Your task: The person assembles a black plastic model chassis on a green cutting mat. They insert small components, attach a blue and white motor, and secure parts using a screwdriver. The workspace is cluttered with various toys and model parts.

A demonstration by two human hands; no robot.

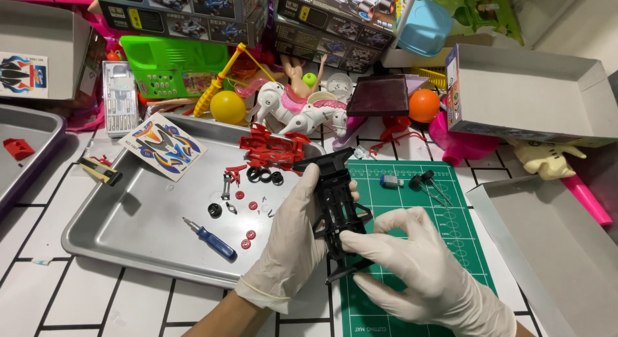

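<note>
Hands: left hand (293, 237) and right hand (418, 272) fingers grip black toy-car chassis (339, 205) | above green cutting mat (444, 208)

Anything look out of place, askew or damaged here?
Nothing looks damaged. Both gloved hands, left and right, hold the black chassis. The sticker sheet lies askew over the tray rim, and toys are heaped behind.

I see through just one head-worn camera, looking steeply down and slightly forward from close above the table (77, 292), with the metal tray (129, 240) left of centre, the green cutting mat (463, 227) right, and toy boxes (193, 15) along the far top edge.
</note>
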